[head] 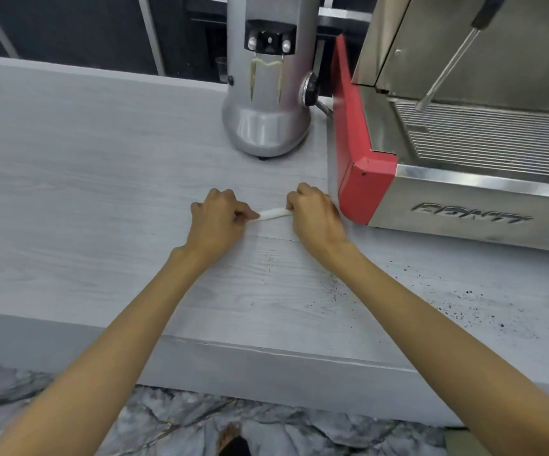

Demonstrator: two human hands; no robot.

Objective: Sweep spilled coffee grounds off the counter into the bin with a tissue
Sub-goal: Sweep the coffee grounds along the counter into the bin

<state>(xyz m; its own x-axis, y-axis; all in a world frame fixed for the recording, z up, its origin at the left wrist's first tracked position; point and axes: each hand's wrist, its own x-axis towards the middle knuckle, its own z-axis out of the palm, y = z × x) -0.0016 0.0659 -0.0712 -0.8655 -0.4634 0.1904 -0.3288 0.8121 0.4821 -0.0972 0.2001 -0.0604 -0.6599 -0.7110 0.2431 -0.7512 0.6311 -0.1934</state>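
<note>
**Both hands hold a folded tissue on the counter**

A narrow white folded paper tissue (pixel 274 214) stretches between two hands on a pale grey wood-grain counter (pixel 85 192). The left hand (pixel 218 218) pinches its left end; the right hand (pixel 314 215) curls around its right end. Dark scattered coffee grounds (pixel 457 307) lie nearer the counter's front edge, right of the forearms, below a red and steel espresso machine (pixel 464 159).
</note>
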